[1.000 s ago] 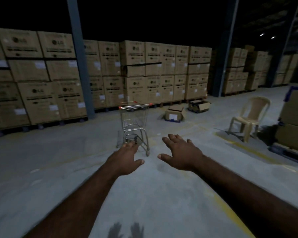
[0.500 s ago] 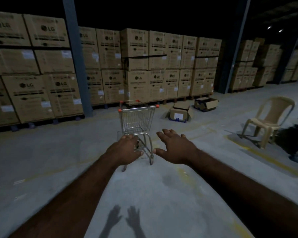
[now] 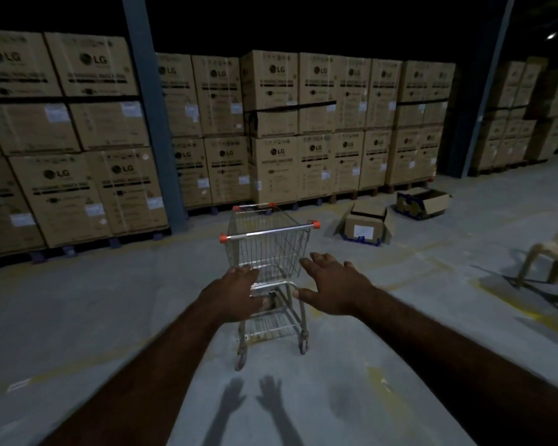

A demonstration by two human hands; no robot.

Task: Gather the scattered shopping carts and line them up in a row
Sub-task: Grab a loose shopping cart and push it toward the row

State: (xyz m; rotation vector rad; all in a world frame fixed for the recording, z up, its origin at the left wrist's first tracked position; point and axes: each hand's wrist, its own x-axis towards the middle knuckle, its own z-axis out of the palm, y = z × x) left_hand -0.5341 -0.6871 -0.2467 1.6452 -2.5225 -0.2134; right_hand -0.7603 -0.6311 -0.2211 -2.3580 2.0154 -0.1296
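Closer now than a moment ago, both the left hand (image 3: 236, 296) and right hand (image 3: 331, 286) reach with fingers spread, holding nothing, toward the lone shopping cart (image 3: 268, 252) standing ungathered on the floor (image 3: 94, 317), so lining up has barely begun

1. One shopping cart (image 3: 268, 249) is in view: a small model of silvery wire mesh, with a tapered basket on top and a lower rack (image 3: 271, 326) beneath it.
2. Its handle bar (image 3: 269, 232) runs across the near end and has an orange cap (image 3: 316, 224) on each tip. Two more orange corners show at the basket's far end.
3. It stands upright on its wheels (image 3: 302, 344), handle end nearest, nose pointing away and slightly left.
4. It stands on the concrete floor (image 3: 110, 317), some way short of the floor's far edge.
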